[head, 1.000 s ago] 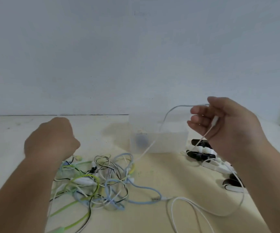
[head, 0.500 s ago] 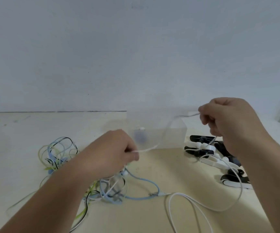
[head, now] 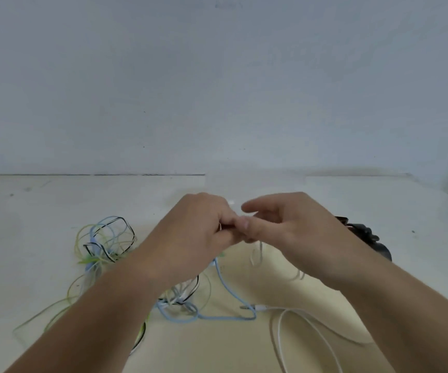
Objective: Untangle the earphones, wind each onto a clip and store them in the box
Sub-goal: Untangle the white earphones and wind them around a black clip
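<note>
Two hands meet above the middle of the table (head: 29, 211), fingertip to fingertip. Behind them stands the translucent box (head: 258, 185), so pale against the wall that only a faint outline shows; what is in it cannot be told.

The left hand (head: 204, 232) is curled, thumb and fingers pinching a thin stretch of the white earphone (head: 299, 333). The right hand (head: 293, 230) closes thumb and middle fingers on the same cord just beside that pinch, with its forefinger stretched out above. The pinch itself is blurred.

From under the right hand the white cord drops in short loops. A long run of it lies on the table in a wide curve that sweeps from the near edge away to the right, under the right forearm, and is cut off by the bottom of the frame.

A blue cable (head: 225, 288) runs from below the hands toward the viewer, then bends right to a plug. The tangle (head: 104, 243) of green, blue and black cords lies left, part hidden by the left forearm. Black clips (head: 365, 235) peep out behind the right wrist, mostly covered.
</note>
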Demonstrator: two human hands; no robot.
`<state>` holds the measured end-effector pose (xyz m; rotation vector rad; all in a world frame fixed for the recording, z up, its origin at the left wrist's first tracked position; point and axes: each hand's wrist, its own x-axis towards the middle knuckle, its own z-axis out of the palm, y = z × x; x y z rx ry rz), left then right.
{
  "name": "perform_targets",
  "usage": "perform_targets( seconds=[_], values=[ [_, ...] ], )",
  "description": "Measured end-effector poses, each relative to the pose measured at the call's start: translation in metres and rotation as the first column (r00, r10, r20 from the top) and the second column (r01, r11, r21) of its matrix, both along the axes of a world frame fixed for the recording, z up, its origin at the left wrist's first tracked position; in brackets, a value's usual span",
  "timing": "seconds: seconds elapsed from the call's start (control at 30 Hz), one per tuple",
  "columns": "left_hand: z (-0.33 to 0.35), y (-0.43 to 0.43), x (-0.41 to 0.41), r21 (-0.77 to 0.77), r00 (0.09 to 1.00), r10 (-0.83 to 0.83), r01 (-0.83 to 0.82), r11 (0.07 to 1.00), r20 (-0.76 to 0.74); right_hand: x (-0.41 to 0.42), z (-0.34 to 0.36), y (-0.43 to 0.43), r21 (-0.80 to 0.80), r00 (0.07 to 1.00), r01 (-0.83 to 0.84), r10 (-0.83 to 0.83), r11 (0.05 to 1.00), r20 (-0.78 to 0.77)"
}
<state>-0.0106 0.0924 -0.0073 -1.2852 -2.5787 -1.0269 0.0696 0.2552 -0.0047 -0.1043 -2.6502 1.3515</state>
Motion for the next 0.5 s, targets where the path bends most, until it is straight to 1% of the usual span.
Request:
perform_targets(
  seconds=[0.07,0.13,0.2,0.27,0.3,0.37,0.43,0.5],
  values=[
    [-0.003,0.003,0.002,-0.012,1.0,-0.009,0.009,1.0,-0.017,-0.001,0.002,0.003,0.013,0.999,-0.01,0.009,1.0,0.039],
    [-0.005,0.005,0.003,0.013,0.999,0.012,-0.012,1.0,-0.034,0.001,0.004,0.004,-0.008,0.994,-0.07,0.071,0.998,0.081],
    [-0.003,0.004,0.002,0.089,0.999,0.014,-0.018,0.996,0.039,0.002,0.005,0.004,-0.022,0.993,-0.075,0.076,0.997,0.093],
    [0.0,0.0,0.001,0.13,0.987,-0.021,0.0,0.992,0.16,0.0,0.005,0.004,-0.092,0.998,-0.026,0.032,0.995,0.059],
    [0.002,-0.001,0.002,0.113,0.976,-0.042,0.018,0.993,0.215,-0.002,0.004,0.004,-0.118,0.999,0.012,-0.006,0.993,0.045],
    [0.003,-0.004,0.002,0.064,0.957,-0.046,0.029,0.998,0.287,-0.004,0.002,0.004,-0.106,0.996,0.089,-0.086,0.99,0.034],
    [0.002,-0.007,-0.001,0.046,0.962,0.041,-0.055,0.997,0.27,-0.005,0.0,0.005,-0.093,0.989,0.149,-0.148,0.984,0.017],
    [0.001,-0.012,-0.006,-0.003,0.96,0.124,-0.127,0.992,0.252,-0.008,-0.001,0.007,-0.129,0.977,0.203,-0.209,0.971,-0.038]
  ],
)
